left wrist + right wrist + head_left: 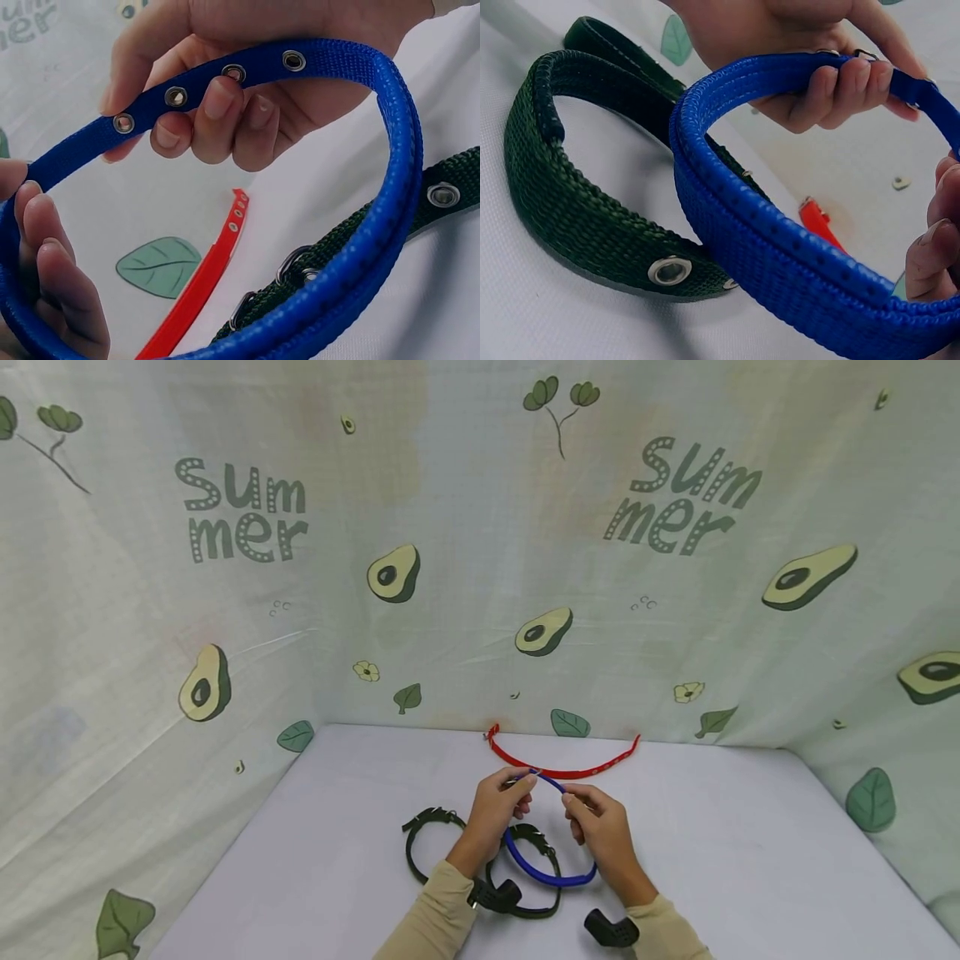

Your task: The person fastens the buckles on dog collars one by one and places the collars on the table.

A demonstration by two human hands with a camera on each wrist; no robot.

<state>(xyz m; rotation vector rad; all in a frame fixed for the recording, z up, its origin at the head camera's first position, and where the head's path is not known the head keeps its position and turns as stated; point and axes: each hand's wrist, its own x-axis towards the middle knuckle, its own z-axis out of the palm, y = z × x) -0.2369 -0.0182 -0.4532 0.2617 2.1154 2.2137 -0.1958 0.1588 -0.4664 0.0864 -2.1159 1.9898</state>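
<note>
A blue dog collar is bent into a loop between my two hands above the table. My left hand pinches it near its metal buckle, fingertips curled on the strap. With thumb and fingers, my right hand grips the other end of the strap, where a row of metal eyelets runs along it. Below the loop, a dark green collar lies on the table and partly overlaps it in the head view.
Another dark green collar lies closed in a ring to the left. A red collar is stretched in a curve near the back edge of the white table. Printed cloth hangs behind. Black cameras sit at both wrists.
</note>
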